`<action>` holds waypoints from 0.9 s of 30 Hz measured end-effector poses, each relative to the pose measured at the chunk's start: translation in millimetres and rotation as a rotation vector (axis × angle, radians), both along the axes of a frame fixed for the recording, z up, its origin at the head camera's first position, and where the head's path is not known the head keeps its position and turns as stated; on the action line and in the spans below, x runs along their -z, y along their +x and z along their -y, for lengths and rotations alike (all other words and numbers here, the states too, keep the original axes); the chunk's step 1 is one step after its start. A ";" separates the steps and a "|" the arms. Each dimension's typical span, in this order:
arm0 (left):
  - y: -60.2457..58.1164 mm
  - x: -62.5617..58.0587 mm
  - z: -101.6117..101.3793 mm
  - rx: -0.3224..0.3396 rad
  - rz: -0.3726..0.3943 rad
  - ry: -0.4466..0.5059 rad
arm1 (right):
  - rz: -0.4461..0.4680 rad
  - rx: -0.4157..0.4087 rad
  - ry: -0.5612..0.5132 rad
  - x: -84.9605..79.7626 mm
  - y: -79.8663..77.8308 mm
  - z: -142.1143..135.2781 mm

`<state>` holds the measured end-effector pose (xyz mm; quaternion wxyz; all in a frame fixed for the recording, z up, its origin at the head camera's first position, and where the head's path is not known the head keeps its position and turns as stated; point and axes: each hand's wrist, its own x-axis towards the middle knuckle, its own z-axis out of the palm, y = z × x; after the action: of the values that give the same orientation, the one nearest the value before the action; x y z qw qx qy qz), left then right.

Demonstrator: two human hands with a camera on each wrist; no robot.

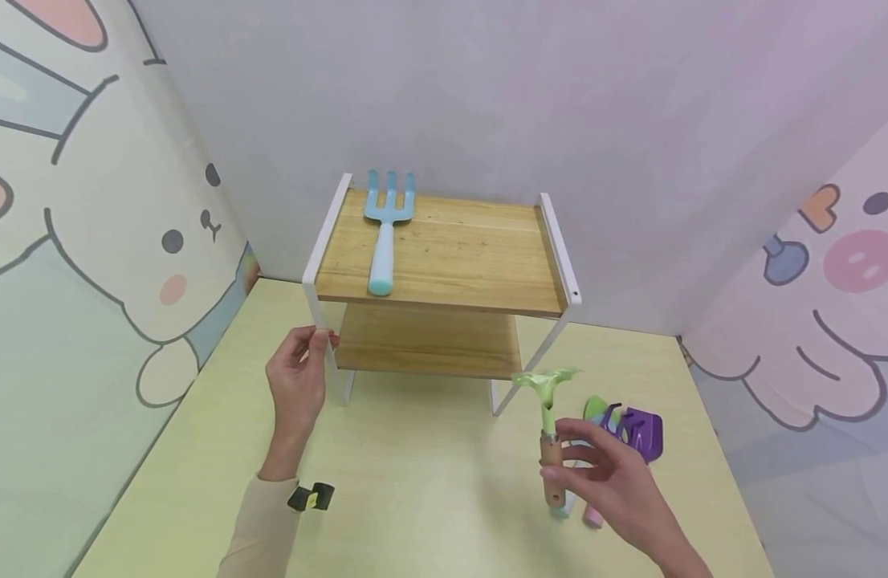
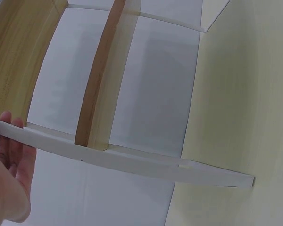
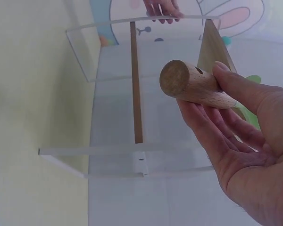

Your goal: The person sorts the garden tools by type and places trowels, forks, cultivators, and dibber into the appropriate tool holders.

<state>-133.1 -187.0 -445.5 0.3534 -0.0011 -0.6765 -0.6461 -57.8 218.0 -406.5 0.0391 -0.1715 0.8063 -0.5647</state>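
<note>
One white-framed rack point(image 1: 559, 249) carries two wooden boards point(image 1: 473, 253), the upper partly covering the lower. Right of it lies one heap of tools point(image 1: 649, 437), partly hidden, so their number cannot be told. Of two hands, the left hand point(image 1: 299, 381) pinches the rack's left front post; the right hand point(image 1: 621, 482) grips a wooden handle before the heap. One blue fork point(image 1: 383, 253) rests on the upper board's left side. One green-headed tool point(image 1: 551, 470) is in the right fingers, raised.

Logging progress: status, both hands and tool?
Left hand gripping white frame. Right hand holding green-headed tool by wooden handle. Blue fork on upper board.
</note>
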 end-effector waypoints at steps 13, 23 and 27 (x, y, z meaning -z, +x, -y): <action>0.6 -1.4 -0.8 0.000 -0.007 0.010 | -0.140 -0.106 0.041 -34.8 -11.3 14.5; 0.2 0.6 -0.9 0.001 0.004 0.020 | -0.214 -0.168 -0.002 -60.3 -23.5 22.8; -0.8 2.8 0.3 0.003 -0.005 0.026 | -0.241 -0.183 -0.015 -68.6 -28.4 28.0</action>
<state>-133.8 -187.3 -448.3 0.3538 0.0009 -0.6672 -0.6555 -86.3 190.0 -337.9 -0.0083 -0.3112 0.7819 -0.5402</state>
